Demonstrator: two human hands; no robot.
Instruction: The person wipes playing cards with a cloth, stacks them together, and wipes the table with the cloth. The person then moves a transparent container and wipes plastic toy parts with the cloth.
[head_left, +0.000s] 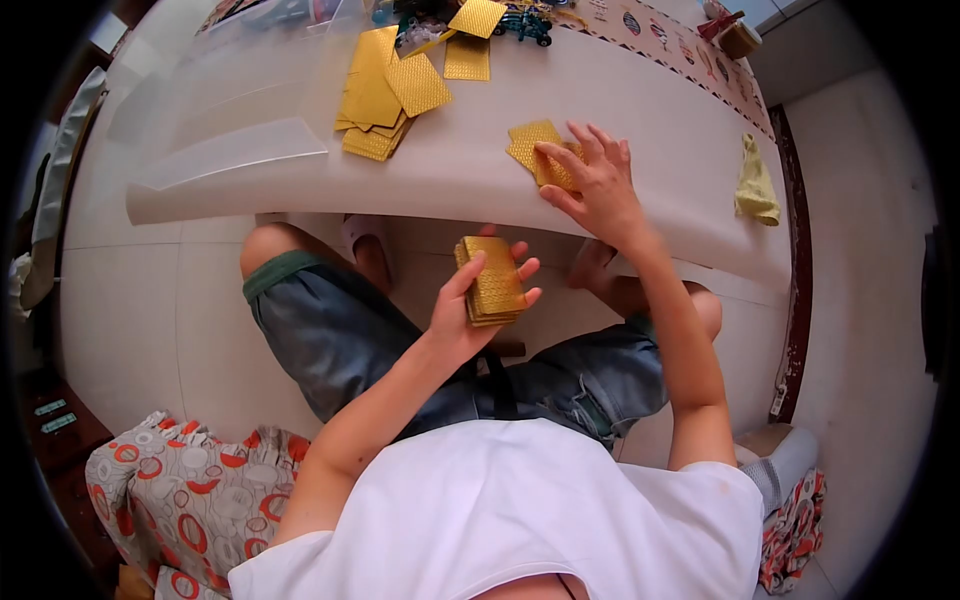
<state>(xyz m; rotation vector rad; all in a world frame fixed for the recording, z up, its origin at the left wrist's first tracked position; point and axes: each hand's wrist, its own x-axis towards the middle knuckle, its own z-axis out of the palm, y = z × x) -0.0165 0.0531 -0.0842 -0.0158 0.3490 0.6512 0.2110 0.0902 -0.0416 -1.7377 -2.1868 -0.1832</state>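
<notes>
My left hand [470,295] is closed around a thick stack of gold playing cards [497,283], held above my lap just off the table's front edge. The thumb lies on top of the stack and the fingertips show along its right side. Over the table, my right hand [597,185] has its fingers spread at a small group of gold cards [535,140]. Its thumb and index finger are over these cards; whether they touch them I cannot make out. A larger, loosely fanned pile of gold cards [372,95] lies on the table further left.
The white-covered table [450,190] spans the view ahead. Small toys [525,28] and more gold cards [467,58] lie at its far side. A clear plastic sheet [235,130] covers the left part. A yellow-green cloth [757,182] rests near the right edge.
</notes>
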